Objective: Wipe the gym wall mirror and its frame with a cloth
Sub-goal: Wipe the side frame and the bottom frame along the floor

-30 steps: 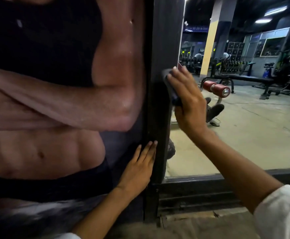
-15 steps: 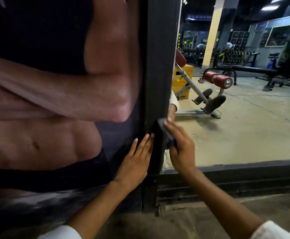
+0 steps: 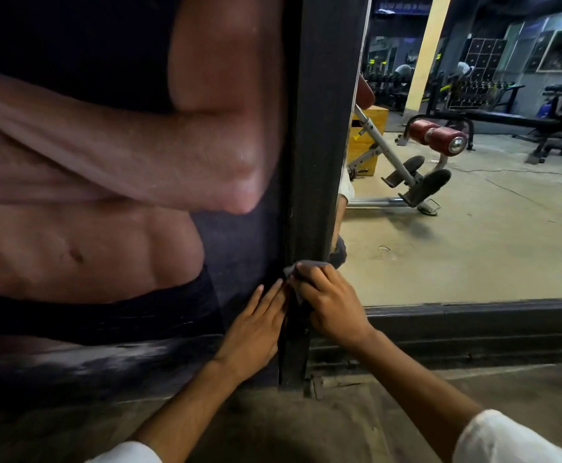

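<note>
The right hand [image 3: 331,307] curls its fingers over one dark grey cloth [image 3: 301,266], pressing it low on the black upright mirror frame [image 3: 326,128]. Just left, the left hand [image 3: 256,329] lays its fingers straight, together, on the torso poster [image 3: 106,162]. Up right, the wall mirror [image 3: 473,245] reflects one red-padded bench [image 3: 434,137] and one yellow box [image 3: 368,128].

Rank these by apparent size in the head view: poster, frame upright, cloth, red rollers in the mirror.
1. poster
2. frame upright
3. red rollers
4. cloth
The right hand covers most of the cloth, and the rollers are a distant reflection, so the last two are unsure.
</note>
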The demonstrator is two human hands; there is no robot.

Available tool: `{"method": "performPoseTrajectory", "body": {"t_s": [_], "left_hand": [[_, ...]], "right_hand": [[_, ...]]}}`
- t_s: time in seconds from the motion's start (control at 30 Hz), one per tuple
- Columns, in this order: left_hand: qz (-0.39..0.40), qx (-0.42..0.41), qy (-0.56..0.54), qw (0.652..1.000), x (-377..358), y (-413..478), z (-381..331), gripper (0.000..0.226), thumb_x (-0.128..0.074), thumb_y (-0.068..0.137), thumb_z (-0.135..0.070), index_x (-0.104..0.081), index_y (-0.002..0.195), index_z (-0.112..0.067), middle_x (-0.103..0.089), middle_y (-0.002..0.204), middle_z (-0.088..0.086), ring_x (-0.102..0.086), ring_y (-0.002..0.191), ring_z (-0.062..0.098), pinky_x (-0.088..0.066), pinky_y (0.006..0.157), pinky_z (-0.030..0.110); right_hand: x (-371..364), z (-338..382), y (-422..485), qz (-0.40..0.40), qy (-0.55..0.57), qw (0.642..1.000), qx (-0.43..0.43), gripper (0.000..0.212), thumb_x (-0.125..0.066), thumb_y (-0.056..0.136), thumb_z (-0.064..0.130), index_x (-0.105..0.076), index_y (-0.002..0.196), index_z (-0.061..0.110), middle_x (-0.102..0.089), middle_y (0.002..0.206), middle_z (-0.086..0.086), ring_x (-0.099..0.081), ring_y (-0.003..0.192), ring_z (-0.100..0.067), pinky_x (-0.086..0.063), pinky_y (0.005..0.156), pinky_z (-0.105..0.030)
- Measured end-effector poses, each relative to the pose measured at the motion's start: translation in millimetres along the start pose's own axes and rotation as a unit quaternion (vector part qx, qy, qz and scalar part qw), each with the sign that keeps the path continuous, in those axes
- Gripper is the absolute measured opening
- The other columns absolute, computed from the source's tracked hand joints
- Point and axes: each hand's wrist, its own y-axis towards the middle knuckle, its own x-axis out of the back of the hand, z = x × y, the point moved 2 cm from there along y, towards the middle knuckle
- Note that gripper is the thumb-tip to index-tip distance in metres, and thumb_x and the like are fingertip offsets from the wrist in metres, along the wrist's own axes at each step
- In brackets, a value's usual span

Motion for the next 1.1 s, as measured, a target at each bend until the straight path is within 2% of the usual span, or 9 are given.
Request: {"method": "performPoseTrajectory", "body": {"t_s": [0.13, 0.2, 0.27, 0.4, 0.6, 0.73, 0.87, 0.97, 1.1], "left_hand": [[-0.023, 0.009, -0.043, 0.999, -3.9, 1.3, -3.1, 0.137, -0.083, 0.072, -0.035, 0.012, 0.164, 0.002, -0.024, 0.173, 0.023, -0.030, 0.159, 0.036, -0.035, 0.126, 0.054], [-0.027, 0.008, -0.056, 0.998, -12.9, -1.4, -8.1, 0.132, -0.073, 0.079, -0.031, 0.027, 0.162, -0.002, -0.007, 0.176, 0.022, -0.022, 0.162, 0.036, -0.034, 0.126, 0.055], [-0.017, 0.017, -0.068, 0.997, -26.3, -7.1, -15.3, 0.120, -0.064, 0.083, -0.030, 0.021, 0.164, -0.002, -0.003, 0.177, 0.021, -0.016, 0.163, 0.036, -0.032, 0.126, 0.055], [0.056, 0.037, -0.052, 0.996, -50.7, -16.4, -33.2, 0.106, -0.069, 0.086, -0.036, -0.012, 0.167, 0.002, 0.002, 0.176, 0.022, 0.001, 0.164, 0.035, -0.021, 0.131, 0.053], [0.059, 0.076, -0.077, 0.992, -69.0, -18.0, -54.8, 0.088, -0.076, 0.080, -0.035, -0.048, 0.156, 0.000, -0.043, 0.164, 0.021, -0.028, 0.159, 0.031, -0.019, 0.133, 0.049], [0.007, 0.097, -0.133, 0.986, -71.8, -17.0, -59.8, 0.107, -0.082, 0.073, -0.029, -0.033, 0.162, 0.004, -0.016, 0.176, 0.021, -0.023, 0.161, 0.034, -0.030, 0.129, 0.050], [-0.011, 0.093, -0.133, 0.987, -80.3, -20.2, -59.5, 0.100, -0.074, 0.086, -0.030, -0.022, 0.166, 0.000, 0.002, 0.178, 0.017, -0.007, 0.165, 0.031, -0.023, 0.132, 0.050], [-0.013, 0.096, -0.134, 0.986, -87.1, -20.7, -61.0, 0.099, -0.072, 0.087, -0.031, -0.023, 0.166, 0.000, 0.005, 0.178, 0.016, -0.003, 0.165, 0.029, -0.024, 0.131, 0.049], [-0.024, 0.110, -0.152, 0.982, -94.5, -20.6, -68.5, 0.098, -0.077, 0.083, -0.032, -0.032, 0.164, 0.001, 0.004, 0.178, 0.016, 0.000, 0.165, 0.028, -0.023, 0.131, 0.048]], "right_hand": [[57.4, 5.9, 40.8, -0.147, 0.016, 0.989, 0.011, 0.047, -0.058, 0.091, 0.012, -0.068, 0.137, 0.009, -0.064, 0.132, -0.013, -0.056, 0.105, -0.032, -0.048, 0.083, -0.040], [82.7, 7.6, 66.4, -0.220, -0.014, 0.975, -0.004, 0.053, -0.060, 0.084, 0.006, -0.068, 0.136, 0.007, -0.064, 0.130, -0.018, -0.055, 0.107, -0.036, -0.044, 0.085, -0.039], [79.1, 7.5, 81.7, -0.214, -0.043, 0.976, -0.012, 0.055, -0.060, 0.080, 0.005, -0.068, 0.135, 0.006, -0.063, 0.130, -0.018, -0.055, 0.109, -0.039, -0.045, 0.087, -0.043], [9.5, 7.2, 48.5, -0.086, -0.062, 0.994, -0.005, 0.050, -0.066, 0.084, 0.012, -0.067, 0.133, 0.007, -0.061, 0.129, -0.016, -0.054, 0.108, -0.040, -0.050, 0.086, -0.050], [-40.2, 14.2, -30.5, 0.055, 0.014, 0.998, 0.008, 0.044, -0.077, 0.088, 0.021, -0.071, 0.131, 0.017, -0.058, 0.126, -0.003, -0.054, 0.106, -0.024, -0.059, 0.080, -0.043], [8.8, 5.7, -0.9, -0.135, 0.035, 0.989, -0.046, 0.043, -0.065, 0.090, 0.010, -0.069, 0.133, 0.010, -0.055, 0.122, -0.012, -0.057, 0.104, -0.034, -0.051, 0.075, -0.041], [35.2, -12.7, 25.2, -0.279, 0.041, 0.948, -0.147, 0.042, -0.061, 0.098, 0.013, -0.059, 0.139, 0.003, -0.051, 0.127, -0.021, -0.055, 0.112, -0.035, -0.049, 0.081, -0.033], [-1.9, -15.0, 8.6, -0.223, 0.048, 0.960, -0.161, 0.043, -0.063, 0.091, 0.008, -0.053, 0.133, 0.007, -0.046, 0.129, -0.016, -0.054, 0.113, -0.033, -0.056, 0.080, -0.038], [-67.5, -4.8, -58.3, -0.025, 0.066, 0.981, -0.178, 0.073, -0.083, 0.081, 0.007, -0.045, 0.143, 0.017, -0.041, 0.135, -0.007, -0.052, 0.119, -0.029, -0.062, 0.086, -0.045]]}}
